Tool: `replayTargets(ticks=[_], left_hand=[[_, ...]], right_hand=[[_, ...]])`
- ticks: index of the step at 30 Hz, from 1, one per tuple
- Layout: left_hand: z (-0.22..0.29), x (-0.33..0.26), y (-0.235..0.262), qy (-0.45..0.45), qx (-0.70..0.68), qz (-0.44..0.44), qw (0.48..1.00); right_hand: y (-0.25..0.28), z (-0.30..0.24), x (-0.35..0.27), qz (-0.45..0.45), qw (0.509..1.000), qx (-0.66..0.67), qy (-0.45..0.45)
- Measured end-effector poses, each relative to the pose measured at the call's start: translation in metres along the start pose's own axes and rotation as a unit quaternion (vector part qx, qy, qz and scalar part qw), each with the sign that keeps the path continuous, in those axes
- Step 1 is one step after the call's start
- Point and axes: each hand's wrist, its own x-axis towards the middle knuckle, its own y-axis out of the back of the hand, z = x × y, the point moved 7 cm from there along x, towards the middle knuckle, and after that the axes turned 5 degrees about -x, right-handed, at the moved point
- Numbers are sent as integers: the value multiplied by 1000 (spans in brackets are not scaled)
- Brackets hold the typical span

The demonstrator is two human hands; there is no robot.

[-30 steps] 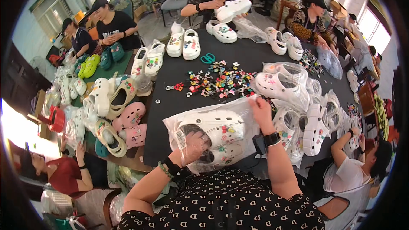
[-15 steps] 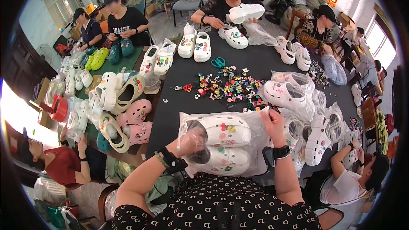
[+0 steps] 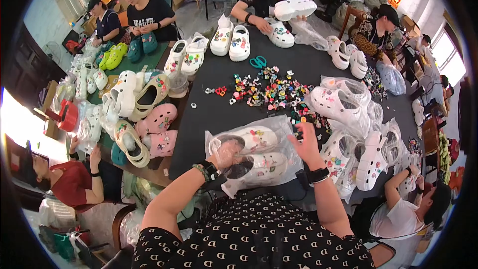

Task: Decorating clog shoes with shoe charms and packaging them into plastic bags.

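A pair of white clogs (image 3: 264,165) with colourful charms lies side by side in a clear plastic bag (image 3: 285,125) in front of me. My left hand (image 3: 225,152) reaches into the bag's left end and is closed on the clogs at their heels; the plastic partly veils its fingers. At the bag's right end, my right hand (image 3: 307,144) has its fingers apart and holds nothing, close beside the plastic. Whether a fingertip still touches the bag I cannot tell.
Beyond the bag is a heap of small charms (image 3: 279,89) with teal scissors (image 3: 258,62) behind it. Bagged white clogs (image 3: 341,103) crowd the right; pink clogs (image 3: 156,119) and cream clogs lie left. A co-worker (image 3: 275,0) across the black table (image 3: 199,119) handles white clogs.
My right hand has let go of the bag's far right corner and opened. The bagged clogs now lie lower on the table, with my left hand still in the bag.
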Motion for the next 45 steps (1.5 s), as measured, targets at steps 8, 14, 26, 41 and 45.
replayTargets(ticks=[8,14,26,41,45], left_hand=[[23,-8,28,-31,99,-103,989],[34,-23,46,-50,77,-88,992],[24,-89,65,57,95,64,992],[7,-149,-16,460,-366,85,804],[15,-143,-23,444,-463,135,755]], right_hand=[[-38,-54,-56,-245,956,11,163],[-30,-28,-58,-222,960,-16,171],[-28,-36,-50,-232,969,1,85],[-56,-83,-56,-355,869,-284,194],[-65,-55,-55,-331,893,-227,204]])
